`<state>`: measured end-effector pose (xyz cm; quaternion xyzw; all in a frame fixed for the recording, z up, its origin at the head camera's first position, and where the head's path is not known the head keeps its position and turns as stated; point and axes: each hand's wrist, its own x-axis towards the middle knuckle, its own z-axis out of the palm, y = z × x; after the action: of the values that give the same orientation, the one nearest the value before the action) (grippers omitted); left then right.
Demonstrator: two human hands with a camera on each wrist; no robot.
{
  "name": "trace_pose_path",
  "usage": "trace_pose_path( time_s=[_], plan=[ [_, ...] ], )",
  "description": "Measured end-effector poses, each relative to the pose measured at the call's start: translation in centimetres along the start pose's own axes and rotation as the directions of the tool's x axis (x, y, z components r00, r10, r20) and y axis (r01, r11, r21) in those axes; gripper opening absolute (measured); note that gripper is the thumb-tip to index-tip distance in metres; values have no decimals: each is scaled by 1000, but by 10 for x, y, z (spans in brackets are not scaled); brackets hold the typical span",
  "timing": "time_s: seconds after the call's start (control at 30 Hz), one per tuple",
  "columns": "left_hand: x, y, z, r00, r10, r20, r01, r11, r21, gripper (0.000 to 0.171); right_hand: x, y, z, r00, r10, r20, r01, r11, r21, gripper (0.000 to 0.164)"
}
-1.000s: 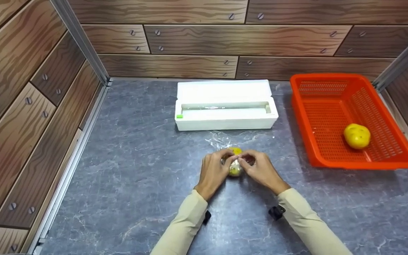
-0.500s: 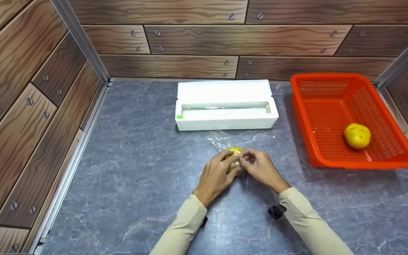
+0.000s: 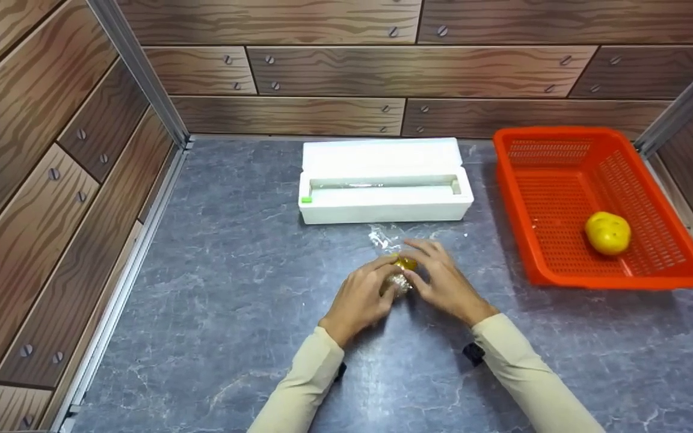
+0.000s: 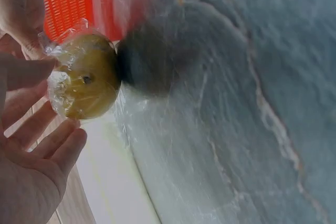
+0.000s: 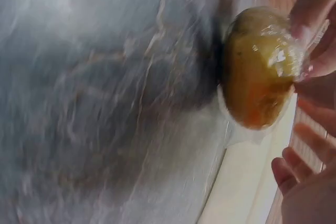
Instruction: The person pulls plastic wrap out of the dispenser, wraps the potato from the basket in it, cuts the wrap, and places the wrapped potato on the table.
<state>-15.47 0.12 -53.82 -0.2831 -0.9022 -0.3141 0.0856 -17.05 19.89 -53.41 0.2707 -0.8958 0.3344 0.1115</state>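
A yellow potato [image 3: 407,263] sits on the grey marbled table between my two hands, wrapped in shiny cling film [image 5: 278,56]. My left hand [image 3: 360,299] holds the potato from the left, thumb on the near side and fingers curved over its top. From the right, my right hand [image 3: 447,285] has its thumb and forefinger at the film on top, its other fingers reaching over the far side. In the left wrist view the film is bunched and crinkled on the potato's upper side near the fingertips. A loose flap of film spreads on the table beyond the hands.
Behind the hands stands an open white box [image 3: 385,213] with a clear film roll inside and a green piece at its front left corner. To the right is an orange-red plastic basket [image 3: 539,279] holding another yellow potato [image 3: 608,233]. Wood-patterned walls enclose the table.
My right hand has gone from a close pinch at the film to reaching its fingers over the far side. The left hand has shifted slightly left and round the potato; the film flap has moved.
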Motion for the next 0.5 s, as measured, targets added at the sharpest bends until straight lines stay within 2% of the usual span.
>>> trace_pose_path(
  time_s=[0.1,0.2,0.37,0.5],
  plan=[
    [0,1,1,1000,-20,-9,20,1000,-4,26,1,1,-1,998,-15,56,15,1000,-1,35],
    [0,3,3,998,-38,-52,40,999,27,20,2,2,-1,996,-25,80,26,1000,-17,30],
    [0,10,6,991,-22,-133,42,988,146,11,3,3,-4,995,-52,89,56,997,-47,20],
    [0,16,7,985,5,-174,37,972,234,14,4,2,-6,993,-59,101,65,996,-60,15]
  ],
)
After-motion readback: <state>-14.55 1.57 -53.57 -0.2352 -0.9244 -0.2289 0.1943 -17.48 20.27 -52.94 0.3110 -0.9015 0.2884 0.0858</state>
